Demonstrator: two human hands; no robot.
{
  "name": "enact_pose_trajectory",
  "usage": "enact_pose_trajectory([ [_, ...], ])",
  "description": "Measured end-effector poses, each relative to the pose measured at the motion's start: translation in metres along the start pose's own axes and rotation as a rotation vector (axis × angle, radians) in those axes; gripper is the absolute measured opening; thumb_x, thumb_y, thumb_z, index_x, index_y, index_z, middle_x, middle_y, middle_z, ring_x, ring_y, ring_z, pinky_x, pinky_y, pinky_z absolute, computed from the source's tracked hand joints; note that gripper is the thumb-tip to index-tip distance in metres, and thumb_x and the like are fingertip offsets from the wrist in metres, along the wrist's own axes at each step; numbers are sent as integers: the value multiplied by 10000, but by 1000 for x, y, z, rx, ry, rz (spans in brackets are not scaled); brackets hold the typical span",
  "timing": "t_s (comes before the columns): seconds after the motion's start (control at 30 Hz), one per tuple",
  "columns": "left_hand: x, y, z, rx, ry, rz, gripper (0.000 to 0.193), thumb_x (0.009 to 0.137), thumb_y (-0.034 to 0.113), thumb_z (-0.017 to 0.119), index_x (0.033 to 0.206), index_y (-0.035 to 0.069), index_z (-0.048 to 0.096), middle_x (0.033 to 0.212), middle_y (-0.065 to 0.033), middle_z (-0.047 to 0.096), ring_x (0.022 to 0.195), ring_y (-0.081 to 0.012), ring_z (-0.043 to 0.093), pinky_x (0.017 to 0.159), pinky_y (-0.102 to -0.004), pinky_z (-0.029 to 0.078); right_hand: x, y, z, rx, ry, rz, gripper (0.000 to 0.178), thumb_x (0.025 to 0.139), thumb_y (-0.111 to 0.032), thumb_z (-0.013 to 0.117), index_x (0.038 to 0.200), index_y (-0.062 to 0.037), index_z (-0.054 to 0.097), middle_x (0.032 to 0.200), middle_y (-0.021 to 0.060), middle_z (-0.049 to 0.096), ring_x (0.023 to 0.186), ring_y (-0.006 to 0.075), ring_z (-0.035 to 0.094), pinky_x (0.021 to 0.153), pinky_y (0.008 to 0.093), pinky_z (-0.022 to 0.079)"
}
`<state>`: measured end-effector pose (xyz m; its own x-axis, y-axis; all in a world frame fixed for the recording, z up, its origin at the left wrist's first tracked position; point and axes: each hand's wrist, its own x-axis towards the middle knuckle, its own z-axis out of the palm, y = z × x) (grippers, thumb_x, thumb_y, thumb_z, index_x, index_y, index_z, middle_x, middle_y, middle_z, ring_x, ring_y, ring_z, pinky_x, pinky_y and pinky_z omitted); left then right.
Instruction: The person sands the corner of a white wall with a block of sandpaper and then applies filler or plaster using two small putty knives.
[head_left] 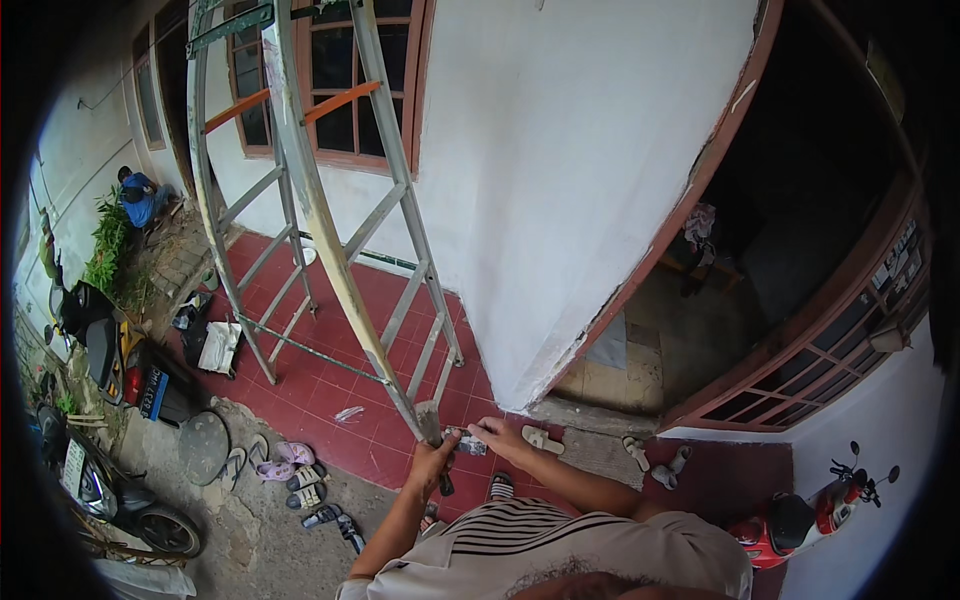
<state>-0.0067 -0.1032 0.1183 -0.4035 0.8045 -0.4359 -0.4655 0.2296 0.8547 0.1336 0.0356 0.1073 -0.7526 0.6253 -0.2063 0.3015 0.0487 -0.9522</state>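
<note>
In front of my body, my left hand [431, 466] is closed around what looks like a putty knife, its wide grey blade [428, 420] pointing up and its dark handle end [446, 486] showing below the fist. Between my two hands is a small silvery-grey packet [471, 444], too small to make out further. My right hand [498, 440] has its fingers closed on the packet's right side. Just behind the blade stands a paint-stained aluminium stepladder [325, 235]; one leg runs down to the blade, and its lower end is hidden.
Red floor tiles [365, 435] lie around the ladder, against a white wall [560, 180] with a doorway at right. Sandals [305, 485] and a manhole cover [204, 448] are at left, near parked motorbikes [120, 360]. A red scooter [775, 530] stands right. Another person [148, 200] crouches far left.
</note>
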Motion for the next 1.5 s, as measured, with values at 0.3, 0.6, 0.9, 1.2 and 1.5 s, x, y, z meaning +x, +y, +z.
enact_pose_trajectory([
  [0.3,17,-18,2,84,175,137,273,917,306,709,808,67,636,592,-21,588,441,-93,495,388,-250,317,16,-24,10,-325,63,-214,620,1079,-410,255,1519,27,244,1538,250,321,1434,348,320,1183,400,252],
  [0.6,9,-2,-2,-11,100,23,330,909,365,705,778,76,612,547,-16,529,426,-117,483,390,-285,353,-1,-45,11,0,-364,-21,645,1074,-451,256,1540,-7,206,1562,213,286,1448,307,306,1177,371,265],
  [0.9,2,6,-2,-41,63,-33,361,899,388,720,733,101,576,527,-13,505,392,-123,422,387,-286,302,9,2,8,-167,-125,-125,354,1036,-307,487,1047,7,651,827,53,651,766,146,588,708,338,488],
  [1.2,5,-10,-7,-45,21,-5,334,910,316,719,725,92,554,535,-16,510,398,-115,432,383,-277,298,9,16,11,106,-55,-97,198,969,-164,635,1109,-24,639,909,-3,637,797,74,573,677,245,476],
  [1.5,-5,-6,-2,-11,43,27,259,918,322,709,884,87,607,548,1,524,401,-90,434,383,-258,296,-4,9,8,181,-80,-120,144,949,-156,667,1039,-47,637,881,-27,620,765,44,548,651,217,456],
])
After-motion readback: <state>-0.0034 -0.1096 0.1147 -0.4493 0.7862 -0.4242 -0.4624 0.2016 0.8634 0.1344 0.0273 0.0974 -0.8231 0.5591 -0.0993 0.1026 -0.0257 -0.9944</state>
